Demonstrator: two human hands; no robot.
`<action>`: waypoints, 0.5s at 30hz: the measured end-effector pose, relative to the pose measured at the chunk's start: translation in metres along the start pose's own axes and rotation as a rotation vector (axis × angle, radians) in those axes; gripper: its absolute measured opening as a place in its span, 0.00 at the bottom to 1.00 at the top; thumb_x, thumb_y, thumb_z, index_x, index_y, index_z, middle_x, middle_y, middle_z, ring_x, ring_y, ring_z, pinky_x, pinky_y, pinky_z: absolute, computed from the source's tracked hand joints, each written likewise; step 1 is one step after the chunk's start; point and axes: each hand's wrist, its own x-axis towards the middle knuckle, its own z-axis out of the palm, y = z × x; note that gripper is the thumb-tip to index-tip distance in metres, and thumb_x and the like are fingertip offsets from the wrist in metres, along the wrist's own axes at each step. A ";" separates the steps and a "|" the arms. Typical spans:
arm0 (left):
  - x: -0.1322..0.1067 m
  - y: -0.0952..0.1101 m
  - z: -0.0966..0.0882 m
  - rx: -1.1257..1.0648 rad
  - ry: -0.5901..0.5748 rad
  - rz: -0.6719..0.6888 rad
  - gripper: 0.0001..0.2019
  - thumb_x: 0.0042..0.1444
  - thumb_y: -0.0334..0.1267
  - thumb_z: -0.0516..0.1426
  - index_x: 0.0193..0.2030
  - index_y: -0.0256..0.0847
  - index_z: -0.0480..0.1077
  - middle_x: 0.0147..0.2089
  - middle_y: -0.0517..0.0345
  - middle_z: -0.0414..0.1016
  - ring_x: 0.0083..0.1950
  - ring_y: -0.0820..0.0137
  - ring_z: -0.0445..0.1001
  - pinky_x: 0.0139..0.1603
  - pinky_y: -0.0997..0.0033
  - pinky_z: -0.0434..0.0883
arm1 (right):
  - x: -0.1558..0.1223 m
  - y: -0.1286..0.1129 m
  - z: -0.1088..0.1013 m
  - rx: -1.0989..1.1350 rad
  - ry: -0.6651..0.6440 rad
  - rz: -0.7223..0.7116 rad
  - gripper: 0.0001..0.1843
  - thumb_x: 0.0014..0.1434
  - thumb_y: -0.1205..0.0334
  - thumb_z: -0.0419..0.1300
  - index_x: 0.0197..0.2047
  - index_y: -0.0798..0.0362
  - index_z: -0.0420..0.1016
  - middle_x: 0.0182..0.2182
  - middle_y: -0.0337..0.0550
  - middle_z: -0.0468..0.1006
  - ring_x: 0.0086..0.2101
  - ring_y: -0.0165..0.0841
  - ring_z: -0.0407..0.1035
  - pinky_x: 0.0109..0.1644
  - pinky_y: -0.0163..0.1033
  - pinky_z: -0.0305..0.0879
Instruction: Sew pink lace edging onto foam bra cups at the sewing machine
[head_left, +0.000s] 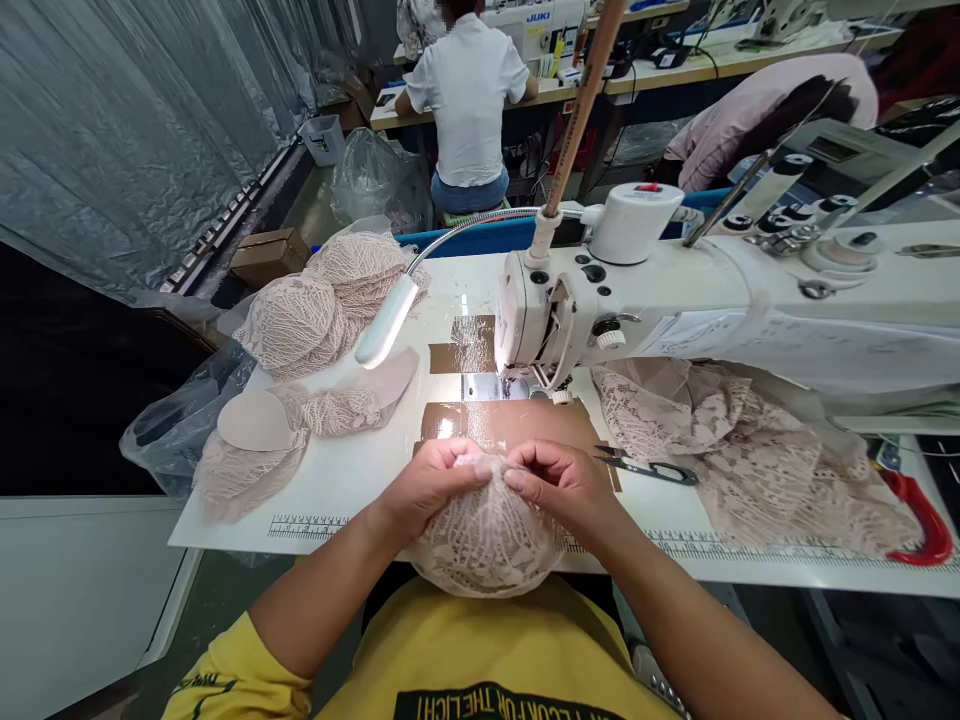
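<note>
A pale beige lace bra cup (487, 545) hangs between my hands at the front edge of the sewing table. My left hand (439, 482) pinches its upper edge, thumb on top. Close beside it, my right hand (562, 485) grips the same edge between thumb and fingertips. Just beyond is the sewing machine (540, 330), whose needle area sits above a metal plate (480, 387). Black thread snips (652, 470) lie to the right of my right hand. What the fingertips press together is too small to make out.
Stacked lace cups (300, 320) and loose cup pieces (255, 420) lie on the left. Lace fabric (750, 450) is heaped at the right, beside a red-handled tool (926, 520). A bent lamp (386, 320) reaches over the table. Another person (476, 95) sits at a machine behind.
</note>
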 end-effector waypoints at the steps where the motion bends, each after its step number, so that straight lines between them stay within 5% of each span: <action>1: -0.003 0.006 -0.006 -0.011 0.087 0.009 0.17 0.44 0.44 0.67 0.29 0.35 0.67 0.24 0.61 0.68 0.24 0.76 0.65 0.26 0.77 0.63 | 0.000 0.004 -0.004 0.012 0.017 0.012 0.14 0.54 0.50 0.63 0.33 0.53 0.74 0.28 0.39 0.73 0.28 0.30 0.66 0.31 0.35 0.64; 5: -0.021 0.044 -0.038 0.223 0.512 0.315 0.13 0.46 0.43 0.64 0.33 0.37 0.70 0.27 0.63 0.70 0.27 0.74 0.68 0.31 0.74 0.67 | -0.006 0.014 -0.027 -0.034 0.158 0.034 0.16 0.53 0.50 0.63 0.40 0.51 0.75 0.36 0.44 0.77 0.36 0.34 0.71 0.39 0.39 0.69; 8: -0.015 0.059 -0.041 0.749 0.717 0.569 0.09 0.53 0.42 0.60 0.30 0.38 0.69 0.24 0.64 0.66 0.26 0.74 0.64 0.29 0.75 0.62 | -0.009 0.009 -0.038 -0.177 0.208 0.002 0.13 0.56 0.51 0.61 0.38 0.51 0.75 0.35 0.43 0.77 0.35 0.34 0.71 0.39 0.38 0.69; 12: 0.036 0.032 -0.010 1.559 0.503 0.591 0.10 0.56 0.31 0.52 0.24 0.37 0.66 0.26 0.54 0.68 0.31 0.66 0.67 0.33 0.68 0.62 | 0.005 -0.007 -0.038 -0.475 0.157 -0.044 0.10 0.60 0.56 0.56 0.39 0.49 0.76 0.36 0.41 0.79 0.33 0.34 0.71 0.37 0.39 0.66; 15: 0.071 0.000 0.018 1.833 0.285 0.454 0.09 0.56 0.26 0.50 0.30 0.34 0.70 0.28 0.46 0.71 0.35 0.59 0.69 0.35 0.62 0.63 | 0.023 -0.010 -0.034 -0.695 0.086 -0.065 0.12 0.62 0.61 0.52 0.43 0.48 0.76 0.39 0.41 0.79 0.38 0.36 0.71 0.41 0.40 0.64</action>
